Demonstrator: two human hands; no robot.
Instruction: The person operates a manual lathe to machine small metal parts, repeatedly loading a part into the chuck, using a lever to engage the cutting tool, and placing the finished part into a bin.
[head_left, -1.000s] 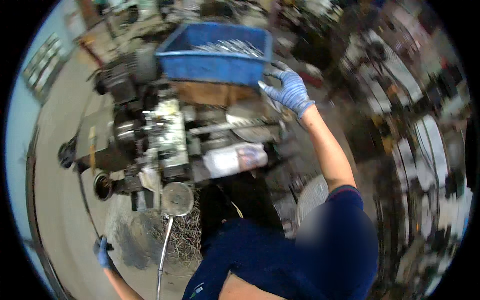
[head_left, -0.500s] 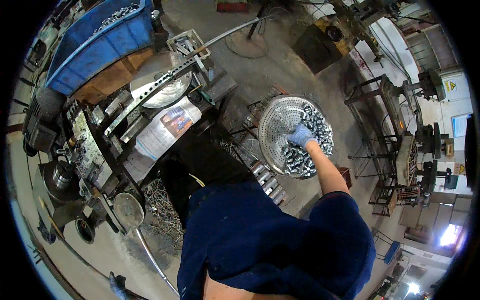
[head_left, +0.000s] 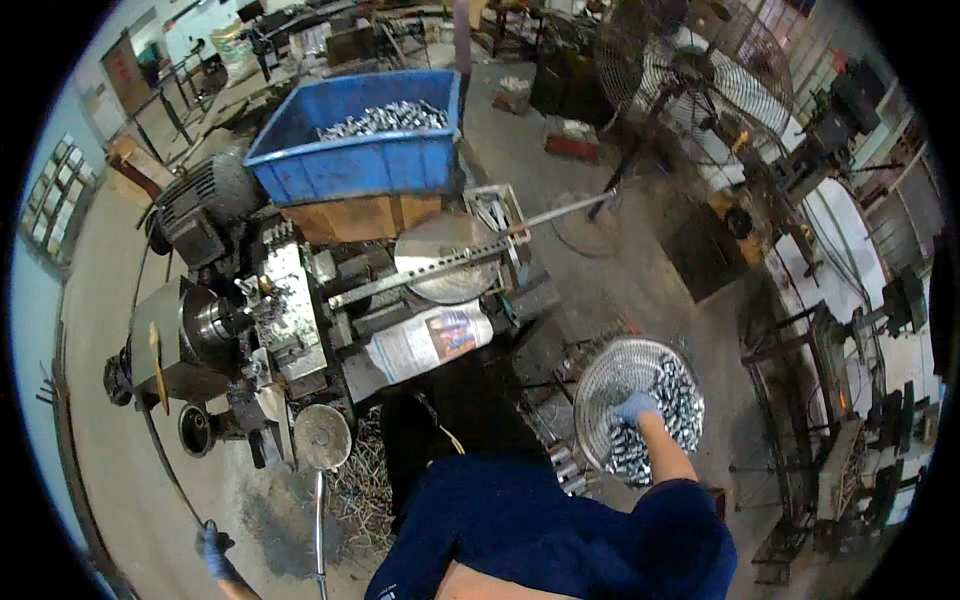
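Note:
My right hand [head_left: 635, 408], in a blue-grey glove, is in a round perforated metal basin [head_left: 592, 400] at the heap of small shiny metal pieces [head_left: 678, 405]. Its fingers look drawn together; whatever they hold is too small to make out. Far out at the lower left, my gloved left hand [head_left: 212, 548] is closed round the end of a long dark lever [head_left: 172, 478]. That lever runs up to a lathe-like machine [head_left: 185, 335] with a shiny round chuck.
A blue bin [head_left: 365, 165] of metal pieces stands beyond the machine. A printed sack [head_left: 430, 345], a round metal plate [head_left: 450, 255] and a perforated bar [head_left: 420, 275] lie nearer. Wire-like scrap [head_left: 365, 495] covers the floor by my legs. A large fan [head_left: 690, 80] stands at upper right.
My view has tilted up and leftward, so the blue bin and machine show more fully. My right hand remains at the pieces in the basin; my left remains at the lever's end.

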